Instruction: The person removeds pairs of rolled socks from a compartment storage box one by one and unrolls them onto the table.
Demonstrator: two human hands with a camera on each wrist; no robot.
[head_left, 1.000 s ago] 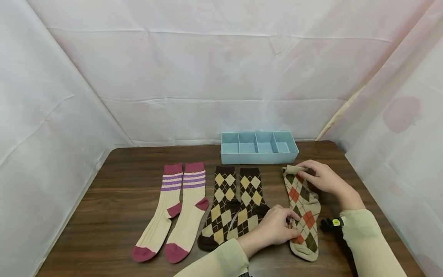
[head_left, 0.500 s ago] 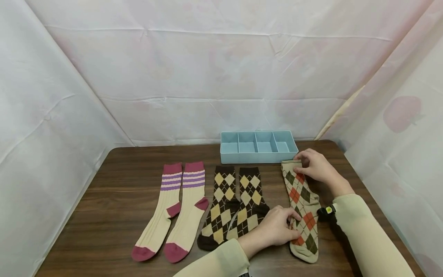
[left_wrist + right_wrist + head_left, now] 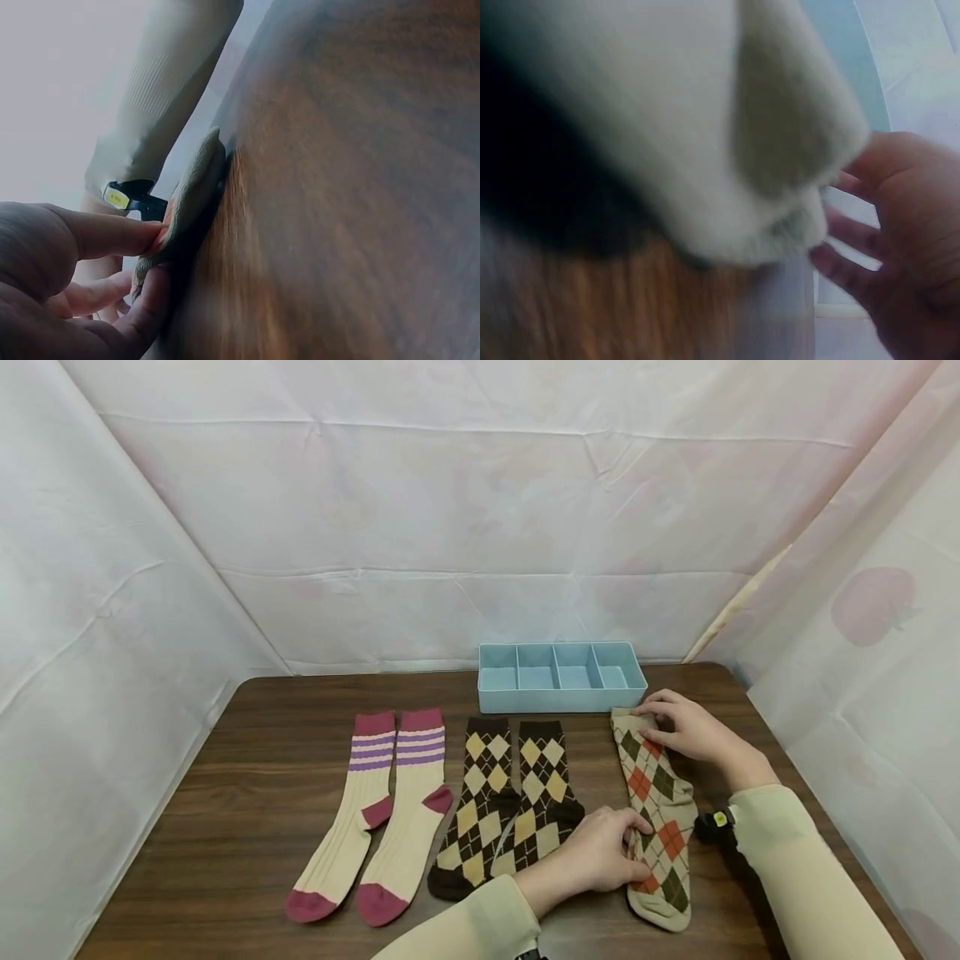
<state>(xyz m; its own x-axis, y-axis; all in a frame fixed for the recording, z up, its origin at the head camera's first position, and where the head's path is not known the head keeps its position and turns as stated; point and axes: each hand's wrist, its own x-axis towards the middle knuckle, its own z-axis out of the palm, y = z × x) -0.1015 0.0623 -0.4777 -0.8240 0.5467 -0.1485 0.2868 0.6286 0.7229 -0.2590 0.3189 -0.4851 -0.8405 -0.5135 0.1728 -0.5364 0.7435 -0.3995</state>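
Observation:
A beige argyle sock [image 3: 660, 802] with orange and green diamonds lies at the right of the table, its cuff toward the back. My left hand [image 3: 597, 853] pinches the left edge of its foot part; the left wrist view shows thumb and fingers of that hand [image 3: 45, 274] on either side of the fabric [image 3: 196, 180]. At the cuff, my right hand [image 3: 693, 727] holds the upper right corner, thumb on the patterned face. Close up in the right wrist view, the sock [image 3: 690, 105] is blurred and partly covers the fingertips of the right hand [image 3: 922, 225].
Two brown argyle socks [image 3: 468, 818] [image 3: 543, 777] lie left of the left hand, whose forearm crosses one toe. Farther left are two cream socks [image 3: 341, 852] [image 3: 405, 852] with maroon toes. A blue divided tray [image 3: 562, 701] stands at the back, near the beige cuff.
The beige sock's cuff, folded over a second ago, now lies flatter and reaches farther back. My right hand moved back with it, then slightly forward. The left hand stayed put.

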